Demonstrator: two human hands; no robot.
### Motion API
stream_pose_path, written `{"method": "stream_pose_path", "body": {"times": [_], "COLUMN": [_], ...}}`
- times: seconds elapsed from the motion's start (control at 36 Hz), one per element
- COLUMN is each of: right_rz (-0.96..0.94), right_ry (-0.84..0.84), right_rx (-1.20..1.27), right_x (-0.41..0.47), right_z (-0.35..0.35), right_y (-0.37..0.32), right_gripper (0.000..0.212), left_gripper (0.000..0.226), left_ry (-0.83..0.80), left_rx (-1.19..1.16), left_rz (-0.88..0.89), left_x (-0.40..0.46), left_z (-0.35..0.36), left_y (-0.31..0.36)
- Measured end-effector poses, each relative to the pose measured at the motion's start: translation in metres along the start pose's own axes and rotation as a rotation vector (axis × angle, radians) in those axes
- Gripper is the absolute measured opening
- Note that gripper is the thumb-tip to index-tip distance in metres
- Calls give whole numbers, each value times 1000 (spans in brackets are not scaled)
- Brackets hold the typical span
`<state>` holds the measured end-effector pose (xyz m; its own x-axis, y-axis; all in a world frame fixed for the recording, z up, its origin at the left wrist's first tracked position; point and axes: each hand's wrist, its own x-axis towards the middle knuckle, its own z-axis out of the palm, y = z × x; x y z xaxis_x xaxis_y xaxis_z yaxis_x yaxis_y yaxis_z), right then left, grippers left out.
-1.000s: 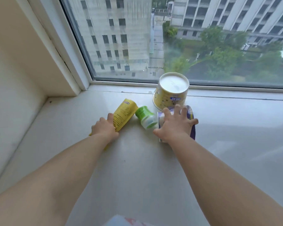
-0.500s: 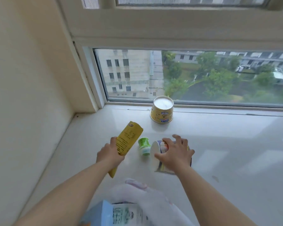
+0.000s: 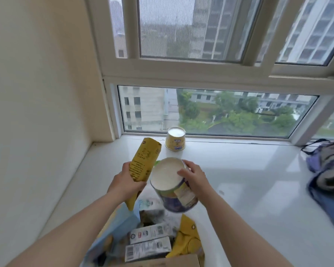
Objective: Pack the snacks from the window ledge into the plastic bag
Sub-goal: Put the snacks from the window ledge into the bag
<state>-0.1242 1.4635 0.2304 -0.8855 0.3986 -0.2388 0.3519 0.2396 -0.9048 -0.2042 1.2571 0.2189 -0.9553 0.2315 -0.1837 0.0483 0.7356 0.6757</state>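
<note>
The left hand (image 3: 126, 183) is clenched round the lower half of a yellow snack pouch (image 3: 143, 164), held in the air above the window ledge (image 3: 239, 170). The pouch's long axis runs steeply up and away, its top edge pointing toward the window and slightly right, its bottom corner hanging below the fist toward the bag.

The right hand (image 3: 194, 177) grips a purple-and-yellow cup (image 3: 174, 191) by its side, fingertips (image 3: 181, 173) over the rim of the white foil lid. The cup is tilted, lid facing up and toward the camera, base pointing down and right. A sliver of green shows between pouch and cup, perhaps a small bottle, though too little is visible to be sure.

Both items hover over the open plastic bag (image 3: 121, 226) at the lower edge of the view, which holds white-labelled packets (image 3: 148, 241) and a yellow wrapper (image 3: 187, 239).

A yellow cup (image 3: 175, 140) stands upright on the ledge by the glass. A heap of blue and grey cloth (image 3: 328, 180) lies at far right.
</note>
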Motion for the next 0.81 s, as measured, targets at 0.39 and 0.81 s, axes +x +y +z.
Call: {"method": "stream_pose_path", "body": {"times": [0.39, 0.81], "right_rz": [176, 514], "right_ry": [-281, -93], "right_rx": [108, 174], "right_x": [-103, -102], "right_z": [-3, -41], "right_y": [29, 60], "right_gripper": [31, 38], "left_gripper": [89, 96], "left_ry": [-326, -363], "left_rx": [65, 307], "left_rz": [-20, 58], "left_x": [-64, -77], "left_z": [8, -8], "left_y": [-11, -21]}}
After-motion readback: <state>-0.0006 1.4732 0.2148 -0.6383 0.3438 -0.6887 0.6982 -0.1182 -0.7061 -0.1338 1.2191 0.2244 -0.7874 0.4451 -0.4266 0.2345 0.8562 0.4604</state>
